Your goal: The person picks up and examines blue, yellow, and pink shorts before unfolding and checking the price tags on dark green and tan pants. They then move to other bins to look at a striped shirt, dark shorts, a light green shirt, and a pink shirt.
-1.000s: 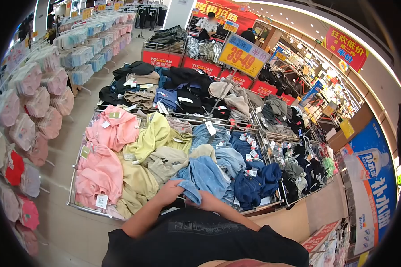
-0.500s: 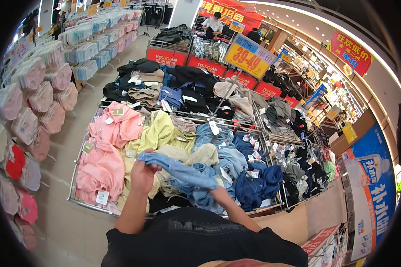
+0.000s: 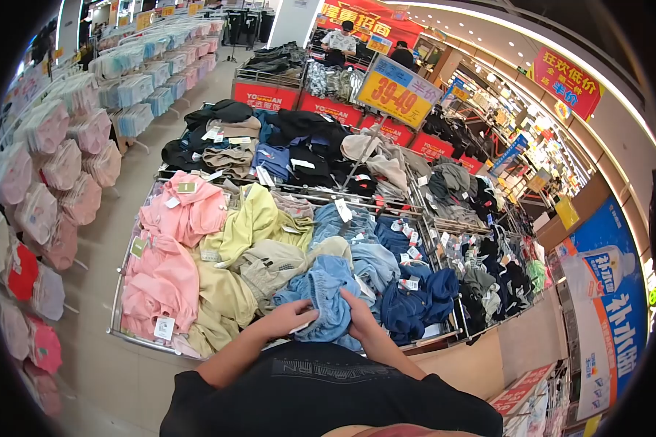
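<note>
At the near left corner of the display rack (image 3: 149, 345), soft pink garments (image 3: 160, 284) slump in broad, smooth folds, with a stiff white tag (image 3: 165, 328) hanging flat by the metal rail. Just right of them lie a matte khaki garment (image 3: 222, 295) and, farther in, a yellow-green one (image 3: 251, 218), loosely creased; a beige garment (image 3: 273, 266) bunches beside them. Your left hand (image 3: 290, 319) has its fingers curled closed on the left side of the light blue garment (image 3: 328, 288), which sits in a rumpled heap above the near edge, a little right of the middle. It looks like thin denim, gathered into fine puckers, so pinch a whole fold rather than one layer, and spread your hands gently to ease out the creases without straining the gathers. Your right hand (image 3: 358, 315) closes on its right side, the thumb at the front and the other fingertips hidden by cloth; matching its height and pull to the left would hold the piece level. Toward the near right corner, dark blue garments (image 3: 415, 306) pile up thick and crumpled, so lift clear of them to avoid snagging their tags.
</note>
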The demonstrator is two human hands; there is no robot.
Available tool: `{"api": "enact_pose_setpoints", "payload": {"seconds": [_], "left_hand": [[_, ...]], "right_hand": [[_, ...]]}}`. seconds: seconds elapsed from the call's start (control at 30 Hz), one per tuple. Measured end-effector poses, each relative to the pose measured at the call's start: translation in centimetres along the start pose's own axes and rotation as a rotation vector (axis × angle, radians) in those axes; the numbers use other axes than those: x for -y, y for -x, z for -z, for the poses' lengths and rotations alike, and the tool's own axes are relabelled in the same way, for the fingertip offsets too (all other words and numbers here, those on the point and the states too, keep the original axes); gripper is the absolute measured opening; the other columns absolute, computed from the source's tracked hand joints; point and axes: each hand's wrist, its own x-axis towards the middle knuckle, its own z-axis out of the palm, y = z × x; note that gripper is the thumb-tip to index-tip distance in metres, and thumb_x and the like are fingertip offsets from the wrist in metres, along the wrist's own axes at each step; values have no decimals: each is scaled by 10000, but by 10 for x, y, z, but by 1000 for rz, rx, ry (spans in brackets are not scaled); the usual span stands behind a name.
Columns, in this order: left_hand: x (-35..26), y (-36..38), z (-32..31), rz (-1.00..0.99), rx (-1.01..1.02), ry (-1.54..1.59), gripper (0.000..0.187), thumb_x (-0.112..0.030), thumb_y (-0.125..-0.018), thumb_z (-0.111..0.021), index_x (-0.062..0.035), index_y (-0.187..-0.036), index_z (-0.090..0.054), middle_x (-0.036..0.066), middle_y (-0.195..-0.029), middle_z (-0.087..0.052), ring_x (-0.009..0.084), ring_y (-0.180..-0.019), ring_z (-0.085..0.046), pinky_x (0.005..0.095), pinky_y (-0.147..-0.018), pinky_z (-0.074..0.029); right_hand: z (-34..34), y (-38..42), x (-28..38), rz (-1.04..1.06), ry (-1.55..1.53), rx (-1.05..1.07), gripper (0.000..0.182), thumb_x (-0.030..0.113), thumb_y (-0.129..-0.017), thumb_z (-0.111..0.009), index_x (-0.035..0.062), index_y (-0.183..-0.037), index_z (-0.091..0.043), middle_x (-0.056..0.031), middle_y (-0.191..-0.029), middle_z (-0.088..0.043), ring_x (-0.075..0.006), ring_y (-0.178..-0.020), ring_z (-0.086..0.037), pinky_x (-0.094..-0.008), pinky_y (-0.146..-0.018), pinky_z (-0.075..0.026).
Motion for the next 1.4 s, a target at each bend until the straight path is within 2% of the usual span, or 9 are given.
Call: {"api": "enact_pose_setpoints", "payload": {"seconds": [0.13,0.37,0.67,0.8,0.93,1.03,1.17,1.27,1.4], "left_hand": [[15,-5,-6,-168,88,258,603,-429,-974,-665,41,-1334,-549,81,-1146,-663,132,-1007,-613,284,-885,-490],[15,-13,-9,90,-65,634,449,-335,-1041,-580,44,-1280,-585,88,-1157,-672,153,-1009,-648,301,-900,-522],[35,-21,-2,67,-81,780,353,-225,-1022,-577,-20,-1308,-607,73,-1201,-677,156,-1044,-661,300,-892,-530],[33,-19,-2,38,-129,750,345,-202,-1024,-538,-1,-1293,-619,100,-1200,-686,187,-1051,-675,309,-914,-537],[22,-8,7,-256,-512,254,331,-201,-1020,-531,12,-1245,-649,98,-1132,-712,173,-989,-673,295,-882,-526],[26,-16,14,-243,-811,497,314,-190,-1003,-535,45,-1158,-674,89,-1031,-731,162,-929,-659,296,-833,-509],[44,-30,6,-283,-814,293,304,-208,-955,-582,47,-1091,-677,129,-969,-733,177,-867,-660,324,-791,-509],[15,-15,-11,-132,-546,124,315,-193,-941,-583,42,-1125,-683,102,-964,-733,165,-859,-662,315,-785,-517],[2,-9,-16,-97,-404,-122,416,-296,-881,-645,44,-1117,-687,187,-985,-731,243,-886,-706,368,-802,-534]], "right_hand": [[0,6,6,67,56,-58,413,260,-1040,-549,-17,-1346,-553,-135,-1250,-677,-261,-1092,-683,-413,-988,-538],[-40,45,24,3,877,65,507,423,-1015,-594,-11,-1274,-634,-100,-1145,-694,-203,-1026,-649,-332,-905,-500],[-51,47,25,92,1347,135,565,501,-991,-591,-28,-1177,-665,-130,-955,-705,-203,-851,-648,-348,-788,-517],[-57,50,28,94,1228,131,528,472,-993,-602,-15,-1187,-667,-126,-1003,-714,-211,-914,-648,-361,-837,-512],[-34,38,25,224,1162,74,494,424,-1001,-606,-14,-1224,-649,-118,-1038,-716,-190,-944,-643,-352,-851,-508],[-37,42,29,275,1118,-19,494,382,-1005,-611,-14,-1300,-600,-129,-1103,-708,-196,-983,-655,-359,-891,-504],[-32,42,12,358,1161,-109,570,347,-992,-636,-5,-1419,-498,-183,-1234,-671,-255,-1098,-662,-382,-969,-489],[-43,50,4,490,1324,80,633,379,-971,-639,27,-1469,-468,-253,-1334,-611,-370,-1213,-621,-399,-1011,-482],[-47,51,1,396,1268,173,642,343,-943,-660,20,-1464,-466,-273,-1333,-599,-397,-1216,-605,-404,-1011,-471]]}}
